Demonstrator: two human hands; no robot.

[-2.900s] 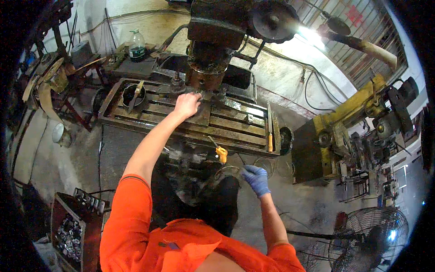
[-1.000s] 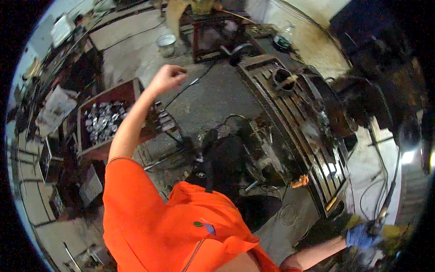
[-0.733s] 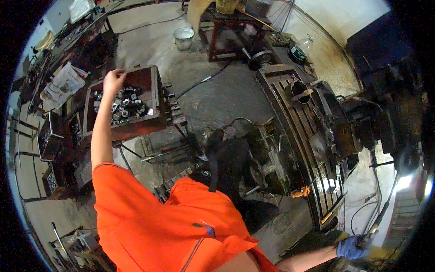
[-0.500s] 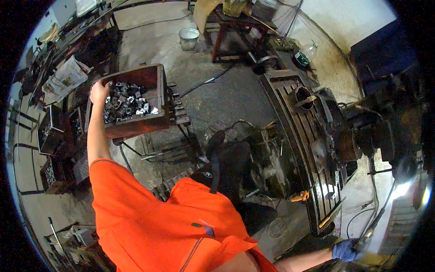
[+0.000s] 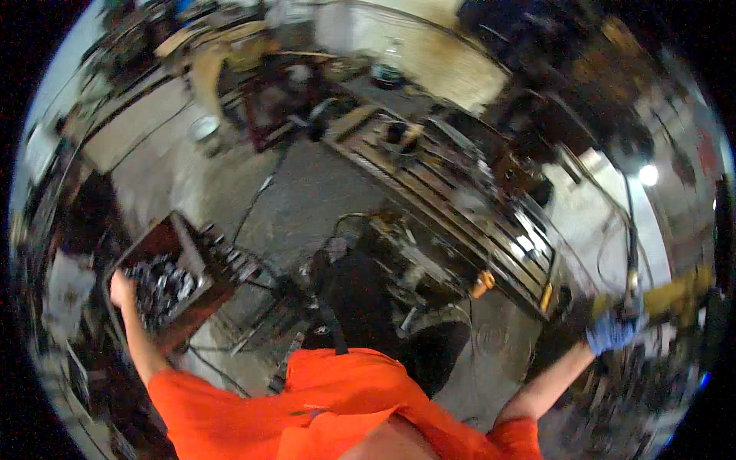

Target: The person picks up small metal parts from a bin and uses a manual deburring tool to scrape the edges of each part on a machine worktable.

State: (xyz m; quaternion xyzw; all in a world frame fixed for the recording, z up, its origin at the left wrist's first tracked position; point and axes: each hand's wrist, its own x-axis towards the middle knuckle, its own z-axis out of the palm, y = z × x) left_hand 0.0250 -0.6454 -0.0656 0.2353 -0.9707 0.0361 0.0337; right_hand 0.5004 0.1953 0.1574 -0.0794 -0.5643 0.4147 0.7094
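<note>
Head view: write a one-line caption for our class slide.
Bare left hand at a box of metal parts, gloved right hand out to the other side, slotted table ahead.

My remote feed shows the slotted machine bed (image 5: 438, 186) carrying a dark round container (image 5: 399, 136) and, at its right end, a yellow-handled tool (image 5: 546, 297) | red-brown box (image 5: 195, 314) on my left bearing heaped metal pieces (image 5: 162, 287) | floor (image 5: 303, 180) under a pale pail (image 5: 205, 132) and a dark cable (image 5: 253, 201) | counter (image 5: 412, 97) by the wall, a clear bottle (image 5: 387, 70) standing on it
</note>
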